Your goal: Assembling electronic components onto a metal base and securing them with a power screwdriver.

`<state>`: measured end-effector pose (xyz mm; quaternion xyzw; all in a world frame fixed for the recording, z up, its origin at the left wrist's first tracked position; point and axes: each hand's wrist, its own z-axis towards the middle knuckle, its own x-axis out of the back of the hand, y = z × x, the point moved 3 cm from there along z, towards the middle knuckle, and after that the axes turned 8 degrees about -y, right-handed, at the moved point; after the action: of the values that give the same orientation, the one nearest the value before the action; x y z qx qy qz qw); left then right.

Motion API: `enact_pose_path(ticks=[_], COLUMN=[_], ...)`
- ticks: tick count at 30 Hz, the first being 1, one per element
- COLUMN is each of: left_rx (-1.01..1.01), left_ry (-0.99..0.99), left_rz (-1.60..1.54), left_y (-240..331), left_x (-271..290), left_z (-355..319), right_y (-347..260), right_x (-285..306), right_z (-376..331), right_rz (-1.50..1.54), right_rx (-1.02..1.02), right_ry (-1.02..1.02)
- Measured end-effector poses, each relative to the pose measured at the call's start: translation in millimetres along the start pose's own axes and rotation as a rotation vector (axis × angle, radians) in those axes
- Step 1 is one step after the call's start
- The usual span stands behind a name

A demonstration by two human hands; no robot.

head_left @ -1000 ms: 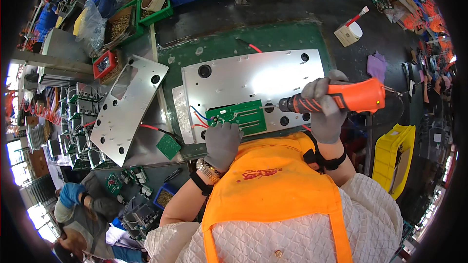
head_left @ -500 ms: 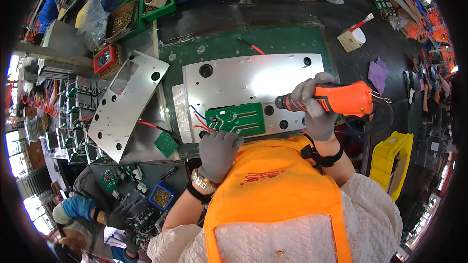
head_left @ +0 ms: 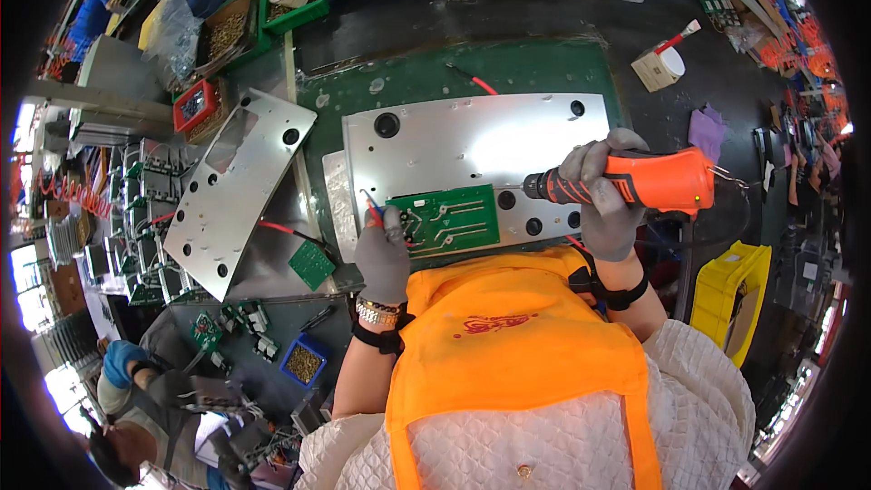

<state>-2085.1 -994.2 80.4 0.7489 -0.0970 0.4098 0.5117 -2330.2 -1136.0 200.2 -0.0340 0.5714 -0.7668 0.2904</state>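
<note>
Board btwn hands, probably touching left

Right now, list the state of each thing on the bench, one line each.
left hand: gloved, resting on the green circuit board's left edge
right hand: gloved, gripping the orange screwdriver
orange screwdriver: held level, tip pointing left
green circuit board: lying flat on the metal plate
metal plate: flat on the green mat

**Both gloved hands forward, right one raised**

My left hand reaches ahead, fingers curled down, watch and strap on its wrist. My right hand sits further right, clenched in a fist, forearm bent, wrist strapped.
</note>
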Motion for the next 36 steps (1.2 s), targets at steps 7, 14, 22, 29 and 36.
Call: enact_pose_path(ticks=[7, 14, 22, 29, 36], left_rx=[-0.114, -0.120, -0.062, -0.066, -0.043], left_ry=[0.059, 0.024, 0.045, 0.064, 0.058], left_rz=[-0.172, -0.232, -0.129, -0.149, -0.209], left_y=[0.4, -3.2, -13.3, -15.4, -15.6], left_x=[-2.8, -4.9, -9.3, -10.9, -10.0], left_z=[-1.6, 2.2, 0.0, 0.6, 2.5], right_y=[2.2, 4.6, 7.6, 8.6, 10.8], right_x=[-1.2, -2.8, -0.8, -2.2, -2.0], right_z=[-1.1, -2.9, -0.6, -1.5, 0.3], right_rz=[0.002, -0.006, 0.040, 0.053, 0.015], right_rx=[-0.023, -0.047, -0.023, -0.042, -0.030], right_ry=[0.030, 0.053, -0.026, -0.015, -0.008])
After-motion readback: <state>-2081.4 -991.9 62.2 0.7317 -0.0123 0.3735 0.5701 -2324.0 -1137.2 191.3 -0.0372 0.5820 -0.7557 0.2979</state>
